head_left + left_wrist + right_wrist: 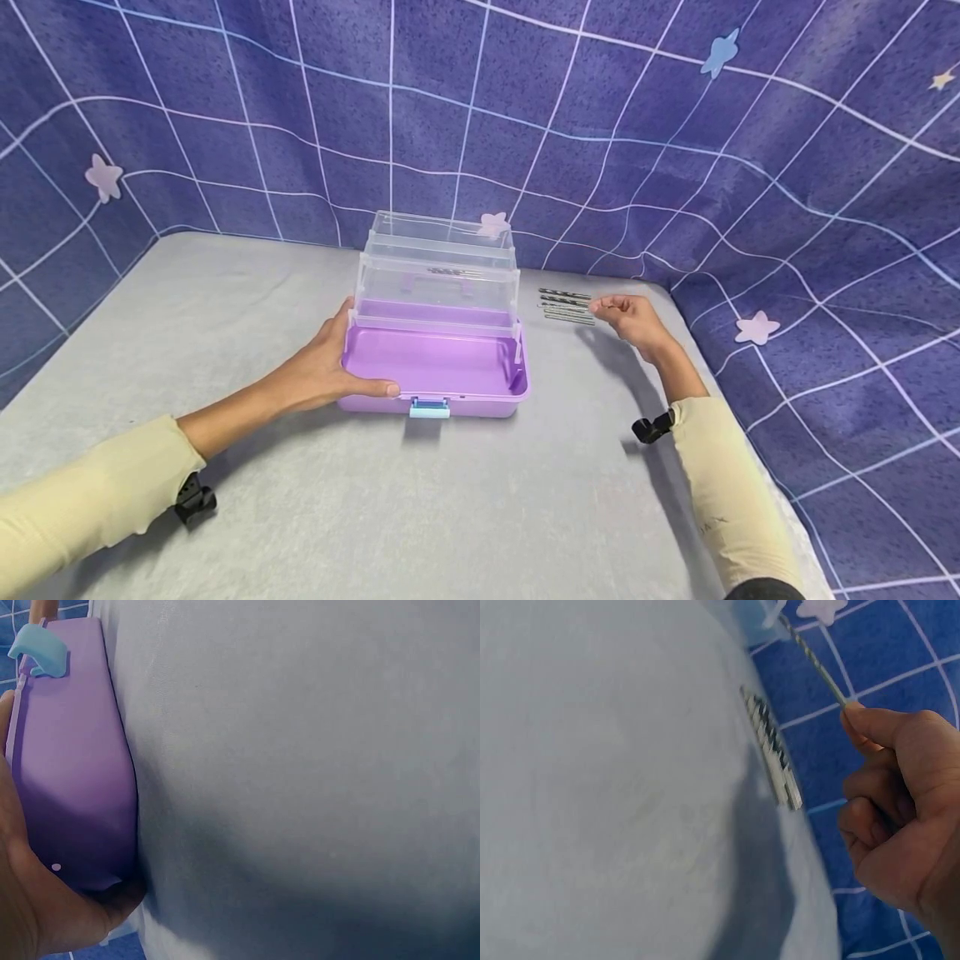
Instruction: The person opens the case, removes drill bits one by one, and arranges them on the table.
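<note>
A purple box [480, 407] stands on the table with its clear tiered trays [442, 242] raised at the back. My left hand [326, 367] grips its left end, thumb along the front rim and other fingers round the side. In the right wrist view, my right hand [907, 802] pinches a thin twist drill bit [814, 658] by one end between thumb and fingertips, above the table. Just left of that hand, several drill bits [564, 297] lie side by side on the cloth. A few more bits [454, 272] show through a clear tray.
A light blue latch [430, 408] hangs at the box's front. The grey table cloth [480, 508] spreads around the box. A blue curtain [420, 125] with a white grid and stars rises behind and to the right of the table.
</note>
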